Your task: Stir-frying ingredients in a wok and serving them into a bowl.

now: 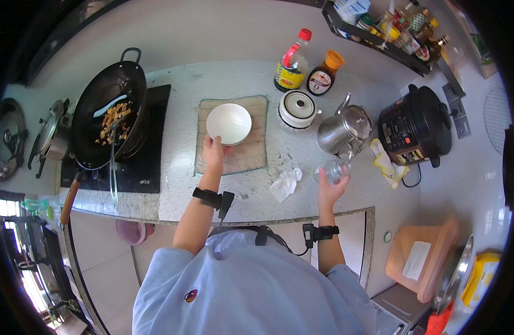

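My left hand (pixel 215 154) grips the near edge of a white bowl (pixel 229 121), thumb at the rim and fingers beneath. Nothing shows inside the bowl, which is over a tan quilted cloth mat (pixel 257 157). In my right hand (pixel 332 190) is a clear glass container (pixel 333 171), partly covered by my fingers; whether it holds anything I cannot tell. A crumpled white tissue (pixel 285 185) lies left of that hand. Just beyond the glass stands a stainless steel kettle (pixel 334 134), and a lidded white pot (pixel 298 109) sits to the kettle's left.
At left, a black wok (pixel 87 121) with browned chopped food and a metal spatula (pixel 113 171) rests on an induction cooktop (pixel 150 176). Two sauce bottles (pixel 291 69) (pixel 321 79) stand at the back. A black electric cooker (pixel 416 125) and yellow-white cloth (pixel 388 165) are at right.
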Demonstrator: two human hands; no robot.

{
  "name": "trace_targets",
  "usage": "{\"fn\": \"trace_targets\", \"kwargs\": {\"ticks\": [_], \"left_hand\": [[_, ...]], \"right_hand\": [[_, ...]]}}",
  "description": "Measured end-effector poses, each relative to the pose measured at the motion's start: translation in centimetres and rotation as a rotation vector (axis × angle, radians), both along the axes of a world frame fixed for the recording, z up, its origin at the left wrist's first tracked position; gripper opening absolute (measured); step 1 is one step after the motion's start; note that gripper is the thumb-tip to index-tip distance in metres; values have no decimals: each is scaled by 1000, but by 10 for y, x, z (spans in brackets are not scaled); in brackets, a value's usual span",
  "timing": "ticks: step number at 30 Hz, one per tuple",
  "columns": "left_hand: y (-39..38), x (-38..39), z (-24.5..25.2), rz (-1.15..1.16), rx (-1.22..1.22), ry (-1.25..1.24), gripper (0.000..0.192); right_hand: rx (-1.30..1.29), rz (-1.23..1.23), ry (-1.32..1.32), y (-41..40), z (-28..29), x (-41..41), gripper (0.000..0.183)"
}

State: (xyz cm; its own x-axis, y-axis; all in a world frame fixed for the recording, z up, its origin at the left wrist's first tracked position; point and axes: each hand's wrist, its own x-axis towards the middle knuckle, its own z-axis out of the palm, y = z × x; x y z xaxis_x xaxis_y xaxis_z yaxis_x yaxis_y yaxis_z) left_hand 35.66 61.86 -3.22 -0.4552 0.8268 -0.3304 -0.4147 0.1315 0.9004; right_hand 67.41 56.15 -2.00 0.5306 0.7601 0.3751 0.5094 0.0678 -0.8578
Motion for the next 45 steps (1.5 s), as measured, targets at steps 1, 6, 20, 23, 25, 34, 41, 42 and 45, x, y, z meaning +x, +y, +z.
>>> {"fn": "trace_targets", "kwargs": {"ticks": [1, 6, 20, 23, 25, 34, 41, 42, 45], "left_hand": [[1, -2, -4, -16, -4, -1, 35], [-16, 1, 16, 3, -3, -4, 39], [-250, -225, 12, 574, -166, -131, 26], [-301, -340, 16, 875, 164, -393, 32], [-328, -397, 54, 702, 241, -387, 55], [-317, -485, 154, -445, 22, -133, 55], [-287, -436, 168, -589, -197, -474, 36], [-285, -429, 168, -593, -197, -478, 36], [-277, -416, 169, -664, -206, -415, 21]], "right_hand": [[6, 20, 3, -2, -3, 1, 68], [8, 28, 83, -3, -15, 4, 72], [-575, 1002, 377, -93, 78, -258, 35], [-984, 1163, 802, -99, 122, -369, 41], [-1015, 1177, 974, -102, 140, -416, 40], [-770, 862, 515, -62, 191, -423, 26], [-906, 866, 433, -47, 217, -403, 25], [-868, 899, 469, -45, 213, -414, 25], [-790, 932, 539, -23, 193, -442, 25]]}}
